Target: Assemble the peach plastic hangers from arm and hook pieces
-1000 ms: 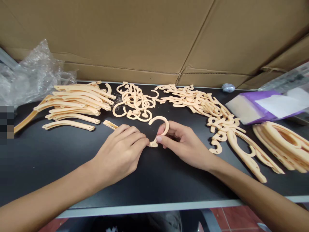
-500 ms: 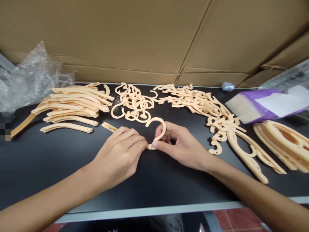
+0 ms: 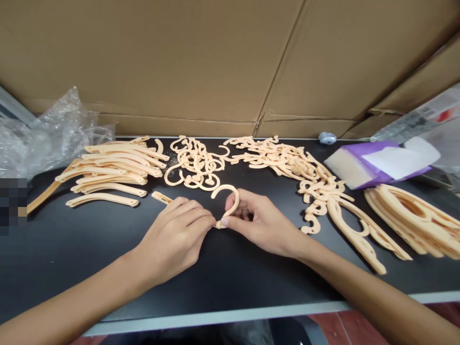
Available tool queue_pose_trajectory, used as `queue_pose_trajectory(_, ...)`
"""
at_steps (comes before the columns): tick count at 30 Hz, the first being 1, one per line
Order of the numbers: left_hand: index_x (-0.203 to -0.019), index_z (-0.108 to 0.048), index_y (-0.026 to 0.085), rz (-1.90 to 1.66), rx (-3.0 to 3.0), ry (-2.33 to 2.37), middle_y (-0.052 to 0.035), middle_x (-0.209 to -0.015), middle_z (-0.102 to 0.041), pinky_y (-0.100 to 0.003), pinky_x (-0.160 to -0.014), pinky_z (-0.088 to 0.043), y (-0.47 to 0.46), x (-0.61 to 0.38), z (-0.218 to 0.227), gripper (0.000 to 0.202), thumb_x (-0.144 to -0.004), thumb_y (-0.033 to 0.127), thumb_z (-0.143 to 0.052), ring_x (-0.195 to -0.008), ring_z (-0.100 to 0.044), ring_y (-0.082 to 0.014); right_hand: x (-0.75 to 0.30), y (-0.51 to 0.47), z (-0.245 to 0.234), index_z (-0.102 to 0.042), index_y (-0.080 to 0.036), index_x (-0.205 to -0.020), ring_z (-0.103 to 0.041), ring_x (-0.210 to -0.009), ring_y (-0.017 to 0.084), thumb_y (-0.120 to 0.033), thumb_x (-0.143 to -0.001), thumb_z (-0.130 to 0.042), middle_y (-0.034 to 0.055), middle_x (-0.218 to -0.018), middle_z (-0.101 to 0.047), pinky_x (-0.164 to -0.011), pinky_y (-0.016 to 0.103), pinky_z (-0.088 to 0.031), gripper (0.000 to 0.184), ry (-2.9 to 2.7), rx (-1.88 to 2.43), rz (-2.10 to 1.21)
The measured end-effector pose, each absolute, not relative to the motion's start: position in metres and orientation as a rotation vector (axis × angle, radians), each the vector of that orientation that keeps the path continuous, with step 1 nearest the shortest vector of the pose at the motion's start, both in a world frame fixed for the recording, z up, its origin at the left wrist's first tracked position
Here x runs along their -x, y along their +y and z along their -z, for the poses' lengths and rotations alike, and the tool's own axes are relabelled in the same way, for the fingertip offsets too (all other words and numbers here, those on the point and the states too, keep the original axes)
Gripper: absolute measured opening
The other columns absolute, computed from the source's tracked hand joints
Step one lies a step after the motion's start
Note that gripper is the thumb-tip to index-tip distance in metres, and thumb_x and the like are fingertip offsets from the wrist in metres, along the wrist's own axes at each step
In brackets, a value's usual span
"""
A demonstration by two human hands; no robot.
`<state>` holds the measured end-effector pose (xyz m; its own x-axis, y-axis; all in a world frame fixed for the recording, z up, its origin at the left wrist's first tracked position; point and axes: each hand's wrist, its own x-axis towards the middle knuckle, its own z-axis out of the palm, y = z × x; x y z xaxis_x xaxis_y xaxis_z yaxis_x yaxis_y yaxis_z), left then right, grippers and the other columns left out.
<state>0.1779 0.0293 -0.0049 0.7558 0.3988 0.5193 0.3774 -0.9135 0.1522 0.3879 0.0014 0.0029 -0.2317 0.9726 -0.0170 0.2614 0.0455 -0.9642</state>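
Over the black table, my right hand [image 3: 257, 220] pinches a cream hanger hook [image 3: 235, 199] between thumb and fingers, its curve pointing up and left. My left hand [image 3: 183, 230] is closed round a hanger arm [image 3: 161, 197], whose slotted end sticks out past the knuckles to the left. The hook's base meets the arm's other end at my left fingertips; the joint itself is mostly covered by fingers. Beyond my hands lies a pile of loose hooks [image 3: 197, 163]. To the left is a stack of curved hanger arms [image 3: 111, 165].
Small curved pieces [image 3: 283, 155] heap up behind my right hand. Longer hanger parts [image 3: 354, 235] and stacked hanger pieces [image 3: 406, 220] lie at the right, near a purple packet [image 3: 373, 163]. Bubble wrap [image 3: 57, 134] sits at the far left; cardboard [image 3: 172, 62] stands behind the table.
The view has shifted a little, so the table's contents sit slightly lower. Both hands keep the same hold on the hook and the arm.
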Motion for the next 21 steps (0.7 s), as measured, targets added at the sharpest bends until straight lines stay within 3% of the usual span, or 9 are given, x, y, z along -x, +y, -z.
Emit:
queue_pose_trajectory(15,-0.091,-0.064,0.014,-0.836,-2.913,0.68,-0.0033,-0.089,-0.073,-0.035,-0.076,-0.042,0.034,-0.175,0.009,0.014,-0.094,0.006,-0.052,-0.081,-0.064,-0.0175,-0.388,0.018,-0.014,-0.053,-0.02,-0.083,-0.059,-0.07,0.014,-0.016,-0.077,-0.064,-0.0024,-0.073,-0.06,-0.068,0.029,-0.047,0.013,-1.711,1.242,-1.314)
queue_pose_trajectory(21,-0.092,-0.064,0.014,-0.837,-2.913,0.694,-0.0031,-0.089,-0.073,-0.035,-0.076,-0.042,0.036,-0.174,0.009,0.014,-0.093,0.006,-0.053,-0.082,-0.064,-0.0178,-0.389,0.018,-0.008,-0.054,-0.019,-0.083,-0.052,-0.067,0.011,-0.017,-0.079,-0.066,-0.0041,-0.073,-0.057,-0.064,0.025,-0.043,0.014,-1.658,1.26,-1.291)
